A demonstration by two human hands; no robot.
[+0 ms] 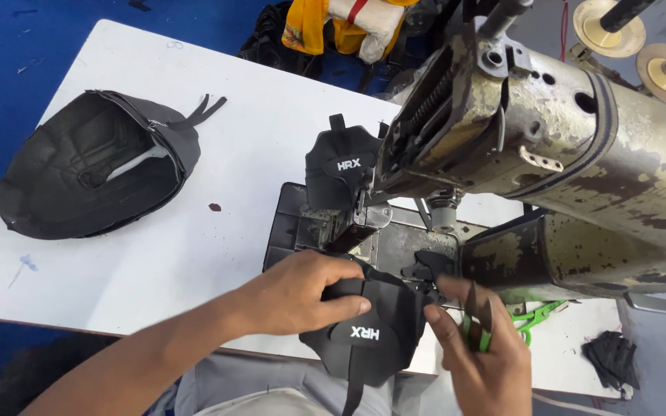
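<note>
Black padded fabric piece (368, 327) lies at the near table (156, 254) edge, just in front of the sewing machine (518, 146), long axis running from the machine toward the person. Left hand (294, 293) lies on its left upper edge, fingers curled and pinching the fabric; right hand (479, 347) touches its right corner with thumb and forefinger, green-handled snips (478, 320) held in the other fingers. A second like piece (341, 166) hangs behind the needle area; a stack of black pieces (94, 166) lies well apart, far left.
</note>
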